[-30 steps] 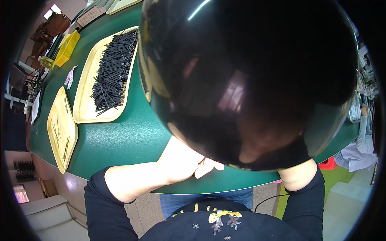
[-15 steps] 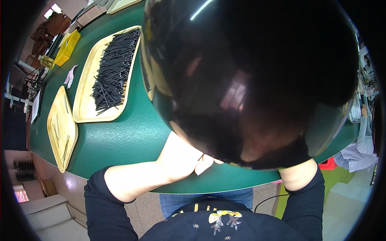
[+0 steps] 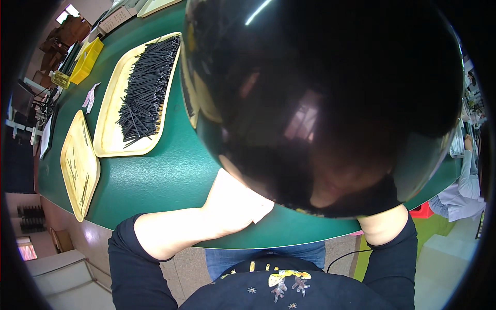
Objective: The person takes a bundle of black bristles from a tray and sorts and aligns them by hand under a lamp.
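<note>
A large, glossy black dome-shaped object point(image 3: 330, 103) fills the upper middle and right of the view and covers most of the work spot. My left hand point(image 3: 238, 202) reaches under its lower left edge, just over the green tabletop point(image 3: 155, 181). The back of this hand is overexposed, and its fingertips are hidden. From the right, my right forearm point(image 3: 383, 227) goes under the dome's lower right edge, with the hand itself out of sight. Whatever lies between my hands cannot be seen.
Left of the dome, a cream tray point(image 3: 111, 132) holds a dense heap of thin black sticks or tubes point(image 3: 147, 88). A smaller cream tray point(image 3: 70, 150) beside it carries a few thin dark strands. Farther off stands a yellow bin point(image 3: 88, 61). A co-worker's sleeve point(image 3: 467, 178) shows at far right.
The curled fingers of my left hand, visible under the dome's edge before, have shifted and are now mostly out of sight. My right forearm and the trays have stayed put.
</note>
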### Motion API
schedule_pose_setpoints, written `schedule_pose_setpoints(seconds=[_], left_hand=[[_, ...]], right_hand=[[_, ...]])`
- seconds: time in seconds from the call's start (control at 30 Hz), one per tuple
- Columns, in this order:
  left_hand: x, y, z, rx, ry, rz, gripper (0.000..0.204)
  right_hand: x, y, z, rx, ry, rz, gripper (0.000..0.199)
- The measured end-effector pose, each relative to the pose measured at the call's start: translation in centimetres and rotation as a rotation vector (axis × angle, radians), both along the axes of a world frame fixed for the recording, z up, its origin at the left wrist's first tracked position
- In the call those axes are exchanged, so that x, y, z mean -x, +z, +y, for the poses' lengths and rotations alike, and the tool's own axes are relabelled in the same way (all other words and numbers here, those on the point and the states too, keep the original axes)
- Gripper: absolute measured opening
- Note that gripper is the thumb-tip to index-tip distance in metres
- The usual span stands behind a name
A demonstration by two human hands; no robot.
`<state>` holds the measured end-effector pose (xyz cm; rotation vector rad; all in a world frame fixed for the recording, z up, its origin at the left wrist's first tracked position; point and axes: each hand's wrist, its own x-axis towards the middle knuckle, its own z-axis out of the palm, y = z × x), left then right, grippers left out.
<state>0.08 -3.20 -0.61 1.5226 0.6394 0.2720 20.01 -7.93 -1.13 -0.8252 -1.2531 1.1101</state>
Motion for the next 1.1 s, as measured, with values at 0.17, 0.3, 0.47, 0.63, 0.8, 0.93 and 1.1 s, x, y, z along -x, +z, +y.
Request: schedule_pose_setpoints(seconds=[0.17,0.3,0.47,0.63,0.8,0.93,1.1], left_hand=[[-0.8,0.5,0.1,-0.035,0.069,0.016,0.013],[-0.5,-0.4,0.3,-0.687,-0.045,-0.075,0.013],[-0.1,-1.0,0.2,-0.989,-0.129,0.054,0.021],[-0.2,-0.4,-0.2,-0.212,-0.154,-0.007,0.019],[-0.6,1.5,-0.1,0.043,0.000,-0.075,0.008],[-0.8,2.4,0.0,0.227,0.000,-0.099,0.008],[-1.0,3.2,0.6,0.336,-0.062,-0.057,0.013]], right_hand=[[-0.2,-0.5,0.2,-0.040,0.057,0.239,0.077],[0.1,-0.5,-0.2,-0.004,0.044,0.226,0.076],[-0.4,-0.3,0.1,-0.069,0.030,-0.140,0.070],[-0.2,0.0,0.4,-0.124,0.035,0.012,0.064],[-0.6,2.5,0.1,-0.130,0.047,-0.199,0.064],[-0.4,0.1,-0.1,-0.028,0.047,0.069,0.066],[-0.4,0.1,-0.2,-0.060,0.021,0.038,0.066]])
